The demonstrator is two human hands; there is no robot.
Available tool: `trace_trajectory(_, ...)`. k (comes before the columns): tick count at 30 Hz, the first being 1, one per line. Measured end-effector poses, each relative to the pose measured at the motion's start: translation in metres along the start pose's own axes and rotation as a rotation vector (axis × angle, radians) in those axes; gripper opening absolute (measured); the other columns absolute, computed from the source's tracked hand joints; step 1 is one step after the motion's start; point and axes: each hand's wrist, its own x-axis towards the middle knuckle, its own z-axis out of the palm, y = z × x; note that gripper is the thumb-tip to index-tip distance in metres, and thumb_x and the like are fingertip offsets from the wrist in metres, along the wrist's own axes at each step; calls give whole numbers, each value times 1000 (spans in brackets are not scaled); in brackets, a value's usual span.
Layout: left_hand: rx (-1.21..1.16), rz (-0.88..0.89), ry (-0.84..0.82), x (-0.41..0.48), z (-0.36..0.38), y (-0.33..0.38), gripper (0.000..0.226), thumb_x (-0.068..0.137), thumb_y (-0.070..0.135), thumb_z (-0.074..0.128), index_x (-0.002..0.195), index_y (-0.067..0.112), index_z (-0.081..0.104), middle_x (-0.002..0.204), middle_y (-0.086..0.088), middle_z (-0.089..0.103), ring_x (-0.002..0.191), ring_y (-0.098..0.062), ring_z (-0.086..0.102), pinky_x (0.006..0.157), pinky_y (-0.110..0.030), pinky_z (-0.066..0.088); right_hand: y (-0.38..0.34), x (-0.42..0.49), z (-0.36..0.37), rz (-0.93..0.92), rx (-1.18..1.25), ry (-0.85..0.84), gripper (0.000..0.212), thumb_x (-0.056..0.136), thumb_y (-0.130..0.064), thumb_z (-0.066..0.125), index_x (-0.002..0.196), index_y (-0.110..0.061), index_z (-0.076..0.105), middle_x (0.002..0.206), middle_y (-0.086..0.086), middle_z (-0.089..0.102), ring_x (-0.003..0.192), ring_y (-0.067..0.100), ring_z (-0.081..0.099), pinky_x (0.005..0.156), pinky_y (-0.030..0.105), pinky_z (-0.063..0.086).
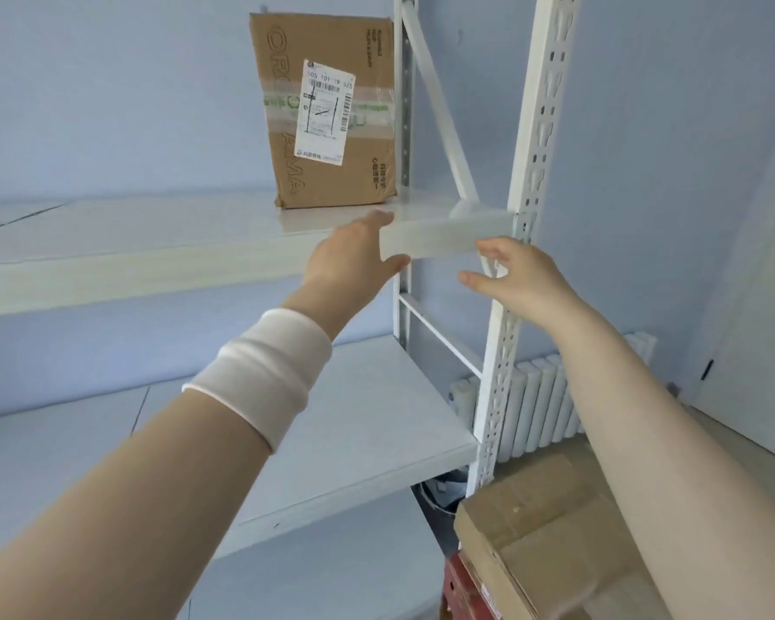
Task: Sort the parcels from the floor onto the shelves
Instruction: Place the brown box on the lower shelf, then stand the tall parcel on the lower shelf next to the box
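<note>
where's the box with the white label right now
In the head view the cardboard box stands upright at the right end of the upper shelf, beside the white post, just above and behind the left hand.

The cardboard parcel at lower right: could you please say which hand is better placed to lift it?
Probably the right hand: it is empty, and the parcel lies below that arm; the left hand is farther off.

Ahead of you the white upper shelf (pixel 153 243) carries one cardboard parcel (pixel 332 127) — it stands on end near the shelf's right end, label facing you, just beside the rear post (pixel 404 127). Beneath it you see the lower shelf (pixel 354 418).
</note>
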Motion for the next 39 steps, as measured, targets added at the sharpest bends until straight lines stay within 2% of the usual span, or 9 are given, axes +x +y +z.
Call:
trace_trajectory(9,-66,129,-226,-40,88,93,57,92,35,55,142,19,34,141,-3,47,126,-25,47,100,-36,40,76,-85,-64,203,-90,22,59,87,-31,64,139,-13,42,143,1,45,133,15,40,104,23,28)
trace_trajectory(14,-95,193,-362,-64,150,142,56,92,35,55,142,20,35,142,-2,47,124,-25,49,98,-35,40,138,-140,-90,339,-85,57,57,87,-31,64,137,-13,44,141,2,47,131,14,42,98,18,28)
trace_trajectory(23,-145,261,-650,-110,254,198,54,93,35,53,142,21,34,140,-3,48,122,-23,50,95,-32,40,223,-240,-89,675,-22,47,57,88,-32,63,139,-18,42,143,-2,44,132,15,41,103,27,31)
trace_trajectory(28,-138,302,-803,-123,312,194,54,93,33,52,142,22,34,137,-6,50,122,-25,50,101,-39,41,265,-264,-64,869,-35,32,57,87,-37,63,137,-17,44,142,-1,46,131,18,42,102,29,33)
trace_trajectory(31,-132,317,-871,-120,346,176,53,93,35,52,141,21,36,132,-7,51,119,-25,51,94,-36,43,288,-269,-39,958,8,54,54,86,-33,64,135,-15,46,140,-1,48,130,17,44,102,28,34)
trace_trajectory(34,-123,353,-912,-109,377,151,53,92,37,50,141,24,36,137,-4,48,126,-23,45,97,-34,39,306,-267,-7,1048,117,110,51,88,-28,63,135,-14,46,141,-1,47,131,17,43,104,30,34)
trace_trajectory(36,-148,361,-956,-103,395,131,54,94,35,47,143,23,31,144,-1,41,127,-24,43,100,-33,36,315,-265,19,1133,211,158,50,89,-26,61,135,-14,45,141,0,47,130,18,44,98,30,39)
trace_trajectory(39,-153,333,-1010,-93,421,99,49,96,34,46,141,17,36,142,-2,42,123,-24,45,95,-30,35,326,-263,59,1258,303,220,51,89,-29,61,135,-14,45,139,2,49,126,19,47,100,31,41)
